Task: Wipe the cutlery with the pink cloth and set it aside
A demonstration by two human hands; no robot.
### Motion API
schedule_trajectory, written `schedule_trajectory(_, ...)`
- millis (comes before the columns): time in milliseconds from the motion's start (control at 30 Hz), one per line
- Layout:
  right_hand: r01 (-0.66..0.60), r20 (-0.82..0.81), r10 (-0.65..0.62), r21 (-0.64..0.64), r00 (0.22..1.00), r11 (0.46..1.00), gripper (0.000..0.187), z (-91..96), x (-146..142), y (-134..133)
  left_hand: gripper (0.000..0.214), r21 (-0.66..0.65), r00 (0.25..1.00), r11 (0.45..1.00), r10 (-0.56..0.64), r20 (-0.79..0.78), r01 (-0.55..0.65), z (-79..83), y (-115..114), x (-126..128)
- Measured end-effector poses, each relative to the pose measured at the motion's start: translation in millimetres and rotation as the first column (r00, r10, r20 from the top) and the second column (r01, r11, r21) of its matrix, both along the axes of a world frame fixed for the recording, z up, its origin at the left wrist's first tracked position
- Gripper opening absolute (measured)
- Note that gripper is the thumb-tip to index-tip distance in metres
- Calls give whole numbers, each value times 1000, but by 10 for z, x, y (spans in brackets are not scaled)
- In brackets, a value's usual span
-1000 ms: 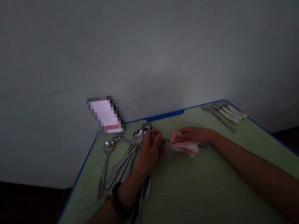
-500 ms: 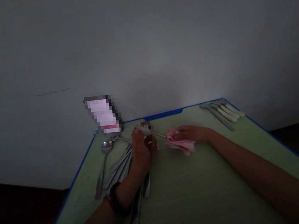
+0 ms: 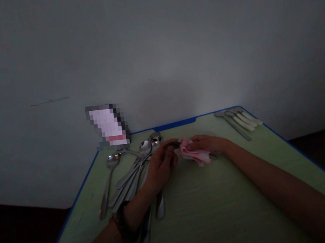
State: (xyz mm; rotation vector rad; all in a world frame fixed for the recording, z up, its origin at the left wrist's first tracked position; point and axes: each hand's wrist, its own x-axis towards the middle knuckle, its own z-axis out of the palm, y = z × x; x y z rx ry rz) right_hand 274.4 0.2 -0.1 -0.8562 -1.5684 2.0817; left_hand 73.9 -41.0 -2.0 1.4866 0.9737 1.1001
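My left hand [image 3: 162, 162] is closed around the head end of a metal spoon [image 3: 174, 145], held just above the table, its bowl partly hidden by my fingers. My right hand [image 3: 207, 144] presses a folded pink and white cloth [image 3: 193, 153] around the spoon's handle, whose tip shows past the cloth. Under and left of my left wrist lies a fanned pile of metal cutlery [image 3: 128, 183], several spoon bowls at its far end. A single spoon [image 3: 112, 160] lies on the left side of the pile.
The pale green table [image 3: 218, 208] has a blue edge and stands against a grey wall [image 3: 155, 52]. A blurred phone-like device [image 3: 107, 125] leans at the back left. At the far right corner lie several white-handled forks [image 3: 246, 120] and a metal fork [image 3: 235, 127].
My left hand has moved slightly right, bringing the spoon's head close to the cloth. The handle end now sticks out on the cloth's right side. The view has shifted a little.
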Motion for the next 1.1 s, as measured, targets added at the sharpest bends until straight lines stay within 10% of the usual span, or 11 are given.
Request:
schedule_trajectory(267,-3,-53,3,-10,999,1000,34,-1,-32,-4,32,-104,977,992,-43,211,66,-31,9,-36)
schedule_trajectory(667,18,-93,-16,20,996,1000,33,-23,-49,1,33,-67,912,943,331,244,-325,-27,90,-48)
schedule_trajectory(933,19,-84,-19,2,996,1000,34,-36,-28,8,42,81,1000,997,9,18,-11,-23,18,-103)
schedule_trajectory(1100,52,-85,-53,-10,995,999,32,-35,-22,14,51,100,993,991,97,-64,-90,26,-27,-29)
